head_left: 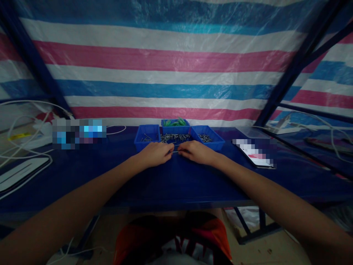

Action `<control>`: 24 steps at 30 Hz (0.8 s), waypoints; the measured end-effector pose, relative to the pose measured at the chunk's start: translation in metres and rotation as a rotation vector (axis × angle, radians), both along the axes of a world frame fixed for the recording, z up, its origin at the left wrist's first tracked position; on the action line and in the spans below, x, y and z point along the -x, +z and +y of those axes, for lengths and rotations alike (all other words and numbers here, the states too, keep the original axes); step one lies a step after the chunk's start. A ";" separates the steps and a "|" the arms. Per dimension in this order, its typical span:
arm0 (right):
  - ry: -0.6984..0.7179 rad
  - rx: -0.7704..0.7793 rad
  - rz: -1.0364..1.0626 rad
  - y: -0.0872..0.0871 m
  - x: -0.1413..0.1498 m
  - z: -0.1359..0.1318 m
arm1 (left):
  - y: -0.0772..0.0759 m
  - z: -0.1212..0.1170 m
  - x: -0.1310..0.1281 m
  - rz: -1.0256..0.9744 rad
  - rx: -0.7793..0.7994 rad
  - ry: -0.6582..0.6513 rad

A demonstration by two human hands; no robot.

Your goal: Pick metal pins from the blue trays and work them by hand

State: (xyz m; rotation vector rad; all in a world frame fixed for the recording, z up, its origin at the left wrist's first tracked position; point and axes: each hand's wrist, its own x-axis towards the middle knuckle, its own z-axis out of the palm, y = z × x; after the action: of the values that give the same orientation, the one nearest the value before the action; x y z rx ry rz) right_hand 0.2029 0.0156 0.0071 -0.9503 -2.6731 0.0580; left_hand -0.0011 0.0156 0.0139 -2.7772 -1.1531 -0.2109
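My left hand (157,153) and my right hand (197,151) are close together over the front of the blue bins, fingers pinched. A thin, pale metal rod (175,151) spans the small gap between my fingertips, an end in each hand. What else my fingers may cover is hidden. Just beyond them, a pile of small dark metal pieces (176,137), like screws, lies in the middle. The left blue bin (140,133) has a few thin metal pieces in it. More small metal pieces fill part of the right blue bin (217,136). Green pieces (179,122) sit in the back bin (176,129).
A phone (256,155) lies right of the bins, its screen blurred out. At left are white cables (16,125), a flat white device (22,173) and a blurred patch. Blue frame posts (284,81) and a striped sheet (165,59) stand behind the blue table (171,184).
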 end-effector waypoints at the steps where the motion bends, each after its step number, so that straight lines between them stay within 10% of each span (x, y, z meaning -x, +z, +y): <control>1: -0.001 0.000 -0.001 0.000 0.000 0.000 | 0.000 0.000 0.000 -0.002 -0.005 -0.001; 24: -0.029 0.005 -0.025 0.002 -0.001 -0.002 | 0.001 -0.001 -0.001 -0.035 -0.056 -0.017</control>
State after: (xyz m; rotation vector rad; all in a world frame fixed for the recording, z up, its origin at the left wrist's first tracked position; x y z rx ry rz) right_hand 0.2036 0.0138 0.0086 -0.9974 -2.6827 0.0472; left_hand -0.0003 0.0150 0.0152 -2.7458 -1.1142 -0.2901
